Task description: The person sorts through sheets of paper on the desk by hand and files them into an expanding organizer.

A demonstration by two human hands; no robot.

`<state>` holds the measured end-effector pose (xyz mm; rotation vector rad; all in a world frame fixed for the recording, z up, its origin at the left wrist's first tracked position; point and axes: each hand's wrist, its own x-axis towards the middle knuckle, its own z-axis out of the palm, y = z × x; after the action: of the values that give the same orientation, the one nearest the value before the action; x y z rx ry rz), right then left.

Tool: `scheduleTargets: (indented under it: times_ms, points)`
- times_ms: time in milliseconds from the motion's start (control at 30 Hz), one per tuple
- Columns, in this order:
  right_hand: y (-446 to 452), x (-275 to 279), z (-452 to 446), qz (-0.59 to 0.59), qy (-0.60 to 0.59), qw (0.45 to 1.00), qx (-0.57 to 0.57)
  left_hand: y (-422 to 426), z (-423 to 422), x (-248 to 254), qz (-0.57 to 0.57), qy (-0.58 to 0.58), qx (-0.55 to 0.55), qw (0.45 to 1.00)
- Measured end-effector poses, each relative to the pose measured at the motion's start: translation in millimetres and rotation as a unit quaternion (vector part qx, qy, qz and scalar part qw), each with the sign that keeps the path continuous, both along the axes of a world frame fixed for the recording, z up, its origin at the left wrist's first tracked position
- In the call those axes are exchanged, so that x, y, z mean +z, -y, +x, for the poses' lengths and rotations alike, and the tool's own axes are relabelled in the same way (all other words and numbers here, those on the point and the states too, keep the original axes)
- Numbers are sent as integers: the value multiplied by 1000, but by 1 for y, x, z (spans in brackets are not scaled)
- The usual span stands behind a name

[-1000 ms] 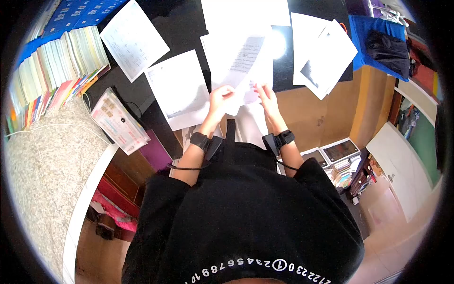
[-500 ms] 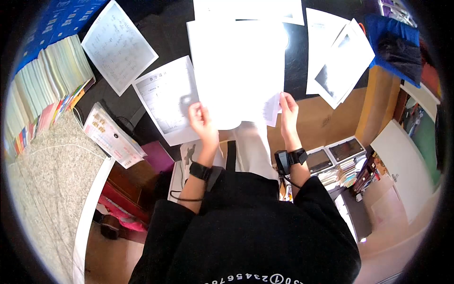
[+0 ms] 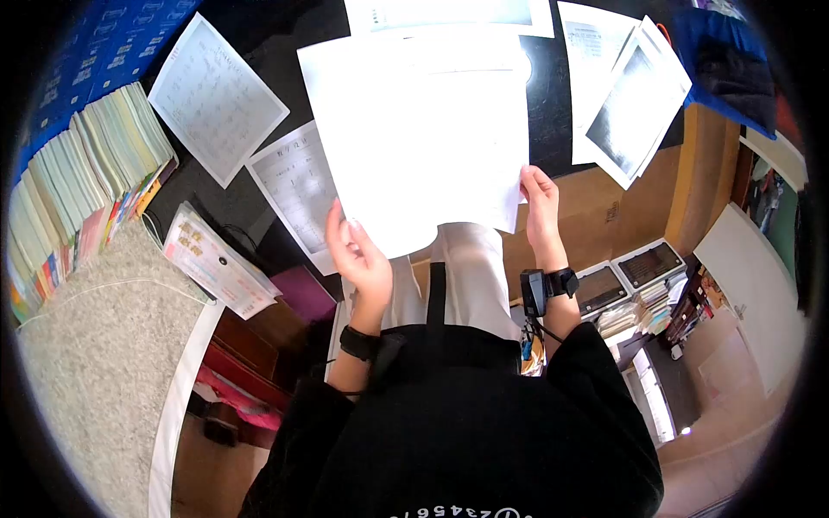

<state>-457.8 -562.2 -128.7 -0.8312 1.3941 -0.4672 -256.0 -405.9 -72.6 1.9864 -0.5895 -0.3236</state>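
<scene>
Large white sheets of paper [image 3: 414,138], washed out by bright light, are held up in front of me above the black desk's front edge. My left hand [image 3: 358,263] grips their lower left edge, fingers curled at the margin and partly hidden. On the opposite side, my right hand [image 3: 541,211] pinches the right edge between thumb and fingers. How many sheets are in my hands I cannot tell. A printed page [image 3: 294,186] lies on the desk to the left, partly covered by the held paper.
Another printed sheet [image 3: 218,102] lies farther left, beside a row of books [image 3: 95,164]. Overlapping pages [image 3: 639,99] rest at the right, and more paper [image 3: 449,15] lies at the back. A clear document pouch [image 3: 216,259] sits at the desk's left edge.
The held paper has spread leftward at its upper left and covers more of the printed page. My left hand has shifted down and slightly left; the right hand has moved a little right.
</scene>
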Motion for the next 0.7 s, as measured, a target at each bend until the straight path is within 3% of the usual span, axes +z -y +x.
scheduleTargets:
  times_ms: [167, 333, 433, 567, 700]
  points:
    - [-2, 2, 1, 17, 42, 999, -13, 19, -12, -14, 49, -59, -128, 989]
    - [-10, 10, 13, 10, 64, 998, -23, 49, -31, -13, 67, -181, -170, 966]
    - [-16, 8, 14, 8, 76, 997, -2, 60, -42, -20, 57, -169, -244, 953]
    - [-28, 8, 21, 23, 93, 995, 9, 64, -54, -23, 120, -226, -276, 926]
    - [-34, 10, 24, 58, 105, 993, -8, 65, -53, -32, 104, -239, -269, 927]
